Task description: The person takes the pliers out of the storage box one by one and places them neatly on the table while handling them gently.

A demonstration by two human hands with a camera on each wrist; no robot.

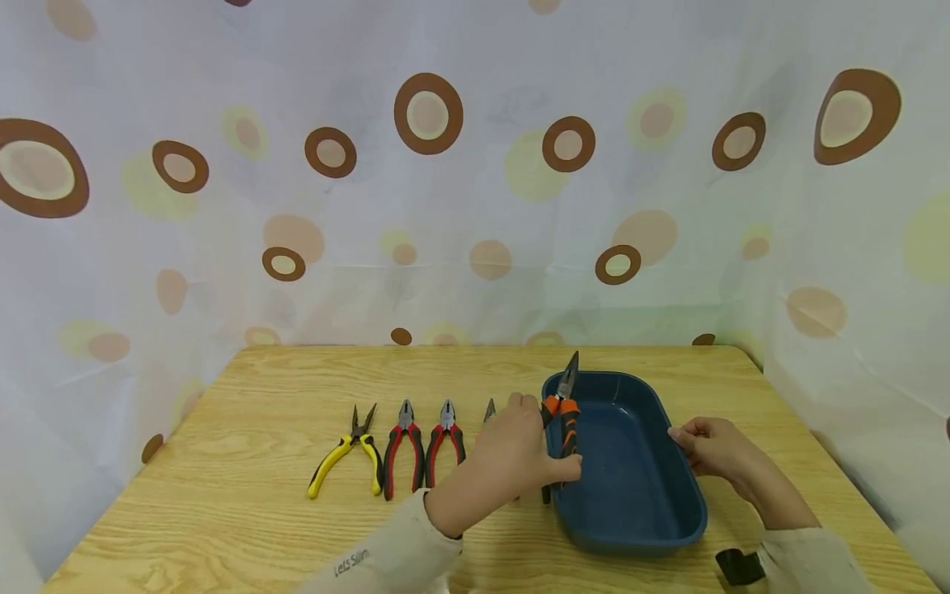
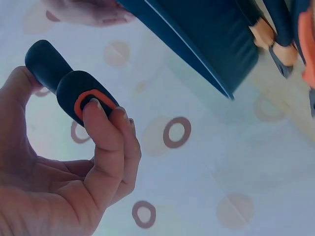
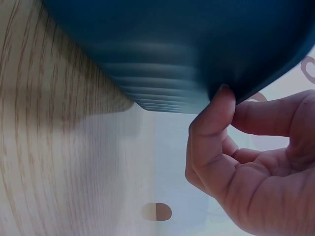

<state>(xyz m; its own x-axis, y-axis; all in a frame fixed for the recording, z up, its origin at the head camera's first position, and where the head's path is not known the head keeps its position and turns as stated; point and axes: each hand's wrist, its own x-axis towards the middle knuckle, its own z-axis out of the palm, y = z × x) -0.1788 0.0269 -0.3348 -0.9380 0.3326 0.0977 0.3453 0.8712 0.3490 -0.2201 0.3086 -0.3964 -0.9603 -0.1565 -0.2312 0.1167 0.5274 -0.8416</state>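
My left hand [image 1: 512, 450] grips long-nose pliers [image 1: 569, 425] with orange and black handles. Their jaws point up and away, over the left rim of a dark blue rectangular tray [image 1: 623, 470]. In the left wrist view, the thumb and fingers curl round the two rounded handle ends [image 2: 47, 64], above the table. On the opposite side, my right hand [image 1: 720, 454] pinches the tray's right rim between thumb and fingers, as the right wrist view shows close up at the tray wall [image 3: 147, 64]. The tray's visible floor is bare.
Left of the tray lie yellow-and-black long-nose pliers [image 1: 356, 450] and two red-and-black pliers [image 1: 404, 450]. Another pair's grey tip [image 1: 490, 408] shows past my left hand, which hides the rest. The wooden table [image 1: 245, 495] ends at a patterned curtain [image 1: 475, 206].
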